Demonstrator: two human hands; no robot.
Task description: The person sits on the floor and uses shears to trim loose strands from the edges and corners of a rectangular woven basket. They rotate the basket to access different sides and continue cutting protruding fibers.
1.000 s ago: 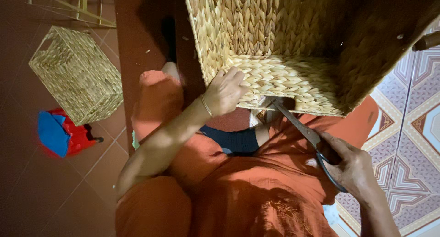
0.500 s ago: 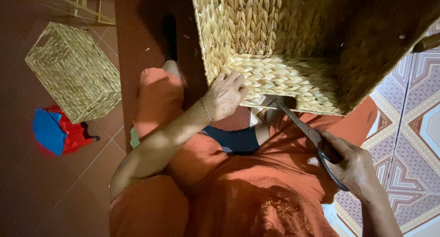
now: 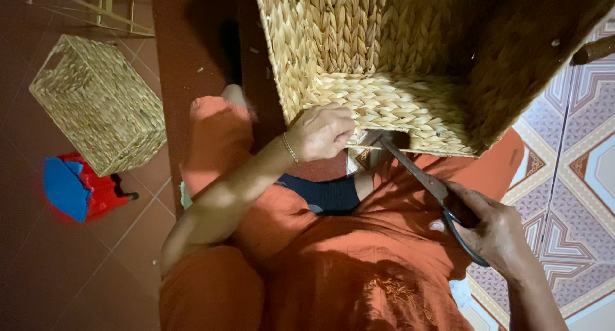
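Woven basket rim gripped by left hand; right hand closed around scissors.

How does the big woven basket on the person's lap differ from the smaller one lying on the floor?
The big basket fills the top of the view and rests against the person's lap; the small basket lies apart on the red floor tiles, looking much smaller. The left hand grips the big basket's rim while the scissors in the right hand reach its edge; nothing touches the small basket. Both are woven of pale straw-coloured fibre.

Rough woven straw basket, dull metal scissors (glossy tiled floor)
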